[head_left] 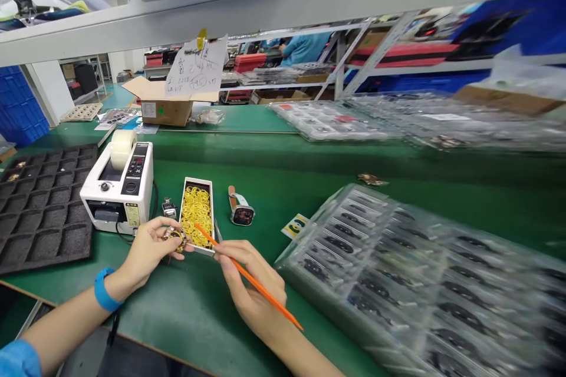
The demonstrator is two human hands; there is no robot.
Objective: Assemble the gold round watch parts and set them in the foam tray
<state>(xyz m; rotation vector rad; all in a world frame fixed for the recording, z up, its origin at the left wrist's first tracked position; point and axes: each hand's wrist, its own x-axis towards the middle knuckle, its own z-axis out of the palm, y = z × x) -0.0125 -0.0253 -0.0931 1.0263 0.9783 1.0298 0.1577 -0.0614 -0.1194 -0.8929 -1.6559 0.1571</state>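
Note:
My left hand (pixel 152 245), with a blue band on its wrist, is closed in a pinch on a small round gold-and-dark watch part (pixel 175 237); fingers hide some of it. My right hand (pixel 252 283) grips a slim orange pointed stick (pixel 260 287) like a pen, its upper tip over the near end of a white box (pixel 211 200). Many thin yellow rings (pixel 196 209) fill that box, which stands just beyond both hands. To its right lies a smartwatch (pixel 243 214) with a light strap. A small metal tally counter (pixel 168 208) sits left of the box.
A white tape dispenser (pixel 119 188) stands at left, beside a black foam tray (pixel 48 206) with compartments. Stacked clear plastic trays (pixel 354 235) of dark parts take up the right side. An open cardboard box (pixel 165 111) is at the back, and a shelf beam (pixel 265 6) crosses above.

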